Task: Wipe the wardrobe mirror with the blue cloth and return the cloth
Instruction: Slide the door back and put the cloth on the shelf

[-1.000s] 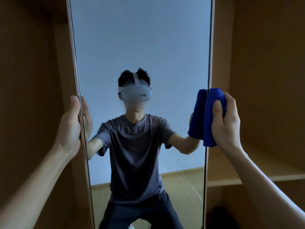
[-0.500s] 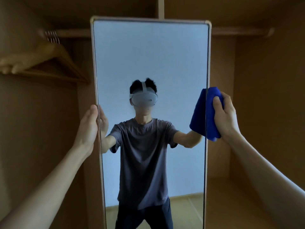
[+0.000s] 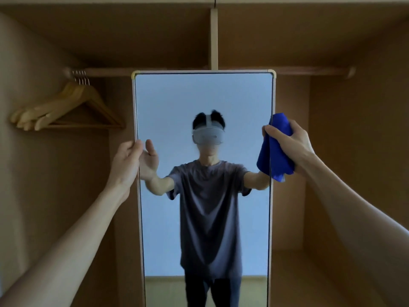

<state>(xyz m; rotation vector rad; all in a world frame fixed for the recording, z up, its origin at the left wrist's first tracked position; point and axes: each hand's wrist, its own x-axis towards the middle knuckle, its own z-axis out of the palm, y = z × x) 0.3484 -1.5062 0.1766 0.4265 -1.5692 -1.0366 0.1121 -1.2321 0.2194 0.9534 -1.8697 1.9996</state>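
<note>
The tall wardrobe mirror (image 3: 168, 103) stands upright in the middle of the open wardrobe, in a pale thin frame. My left hand (image 3: 125, 165) rests on its left edge at mid height, thumb on the frame, fingers loosely curled behind it. My right hand (image 3: 290, 145) grips the bunched blue cloth (image 3: 276, 151) at the mirror's right edge, at about the same height. The cloth hangs down below my fingers and overlaps the frame. The glass reflects a person in a grey T-shirt with a headset.
Several wooden hangers (image 3: 64, 107) hang from the rail (image 3: 106, 72) at the upper left. A vertical divider (image 3: 214, 38) rises behind the mirror's top. Wardrobe side walls stand to either side, with a low shelf (image 3: 294, 269) at the lower right.
The view has pulled back and tilted up, so the mirror's top edge, rail and hangers now show. My left hand has loosened on the mirror's edge. My right hand still holds the cloth at the right edge.
</note>
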